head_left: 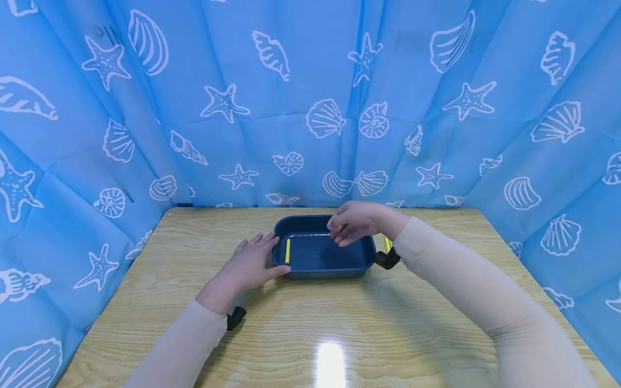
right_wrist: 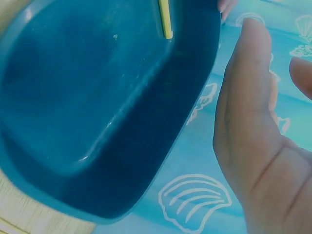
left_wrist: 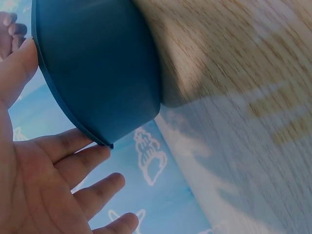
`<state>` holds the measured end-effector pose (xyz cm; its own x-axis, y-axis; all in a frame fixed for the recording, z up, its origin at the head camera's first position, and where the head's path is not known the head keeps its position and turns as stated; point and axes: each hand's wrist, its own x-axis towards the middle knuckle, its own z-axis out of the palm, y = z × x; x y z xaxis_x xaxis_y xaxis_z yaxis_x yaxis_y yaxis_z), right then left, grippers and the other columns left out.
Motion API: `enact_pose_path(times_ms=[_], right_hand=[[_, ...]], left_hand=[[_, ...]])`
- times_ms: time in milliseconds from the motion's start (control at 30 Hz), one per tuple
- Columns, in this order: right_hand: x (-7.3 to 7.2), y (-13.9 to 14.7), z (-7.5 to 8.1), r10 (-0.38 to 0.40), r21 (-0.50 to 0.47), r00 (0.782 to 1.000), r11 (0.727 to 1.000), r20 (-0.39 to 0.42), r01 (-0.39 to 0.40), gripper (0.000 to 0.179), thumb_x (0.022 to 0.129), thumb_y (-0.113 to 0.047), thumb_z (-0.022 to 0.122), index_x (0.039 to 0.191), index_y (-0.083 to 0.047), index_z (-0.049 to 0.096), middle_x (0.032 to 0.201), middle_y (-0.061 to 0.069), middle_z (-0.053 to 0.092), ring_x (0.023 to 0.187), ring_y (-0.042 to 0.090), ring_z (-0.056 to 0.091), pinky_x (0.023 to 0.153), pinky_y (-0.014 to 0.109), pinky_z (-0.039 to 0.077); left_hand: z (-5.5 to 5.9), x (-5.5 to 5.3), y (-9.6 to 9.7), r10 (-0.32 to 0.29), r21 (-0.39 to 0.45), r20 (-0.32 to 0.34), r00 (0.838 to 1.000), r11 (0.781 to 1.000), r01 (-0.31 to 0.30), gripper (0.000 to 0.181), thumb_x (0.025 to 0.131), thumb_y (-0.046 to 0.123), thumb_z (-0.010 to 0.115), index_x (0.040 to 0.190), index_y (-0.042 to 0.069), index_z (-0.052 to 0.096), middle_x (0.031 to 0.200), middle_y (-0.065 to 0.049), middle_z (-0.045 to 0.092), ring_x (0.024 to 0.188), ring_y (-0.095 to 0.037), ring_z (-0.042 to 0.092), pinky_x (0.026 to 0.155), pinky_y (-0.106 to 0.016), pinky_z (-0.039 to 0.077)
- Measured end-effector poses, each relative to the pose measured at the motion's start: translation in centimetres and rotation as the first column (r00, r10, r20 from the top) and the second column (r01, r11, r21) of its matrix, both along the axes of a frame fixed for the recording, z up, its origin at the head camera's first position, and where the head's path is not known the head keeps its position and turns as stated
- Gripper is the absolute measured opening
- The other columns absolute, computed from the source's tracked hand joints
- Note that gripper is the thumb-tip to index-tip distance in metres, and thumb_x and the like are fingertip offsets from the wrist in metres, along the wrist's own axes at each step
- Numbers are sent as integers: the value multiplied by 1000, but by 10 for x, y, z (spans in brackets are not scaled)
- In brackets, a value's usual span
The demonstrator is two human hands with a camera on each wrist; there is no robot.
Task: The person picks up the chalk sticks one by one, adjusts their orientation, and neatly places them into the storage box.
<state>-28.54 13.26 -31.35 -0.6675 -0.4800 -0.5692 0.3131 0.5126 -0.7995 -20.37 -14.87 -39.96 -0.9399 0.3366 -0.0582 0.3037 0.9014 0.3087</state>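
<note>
A dark blue rectangular basin [head_left: 320,274] sits on the table. Inside it, near the left end, lies a yellow stick [head_left: 288,251], whose tip also shows in the right wrist view. My left hand [head_left: 248,264] rests at the basin's left end with its fingers spread. Thumb and forefinger touch the rim in the left wrist view, while the other fingers point outward. Over the right half of the basin hovers my right hand [head_left: 358,220], bent down at the wrist with fingers loosely bent. Nothing shows in its grasp.
Further yellow sticks [head_left: 388,244] lie on the wooden table [head_left: 291,334] right of the basin, partly hidden by my right forearm. A blue curtain [head_left: 291,140] with shells and starfish hangs behind the table and along both sides.
</note>
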Motion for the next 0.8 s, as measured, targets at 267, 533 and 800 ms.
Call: enact_pose_path(times_ms=[267,533,800], right_hand=[[7,12,-1,10,3,1000,1000,-5,-10,27,104,-11,49,126,5,53,123,22,55,86,21,63,84,36,59],[14,21,-6,20,4,999,1000,-30,-20,26,103,-11,52,124,4,52,128,24,53,87,22,63,84,37,59],[20,36,-5,22,-6,998,1000,-64,-22,27,104,-12,50,125,5,51,131,27,50,90,24,62,85,37,58]], left_hand=[[0,1,0,2,8,-1,1000,1000,-2,88,91,59,65,155,7,36,162,-14,30,150,-39,20,118,-64,12],[-2,0,0,-1,16,-7,1000,1000,1,88,91,59,65,155,6,37,162,-15,30,150,-39,21,118,-64,13],[-1,0,0,-1,15,-1,1000,1000,1,88,91,59,65,156,6,36,162,-15,30,150,-39,21,119,-63,12]])
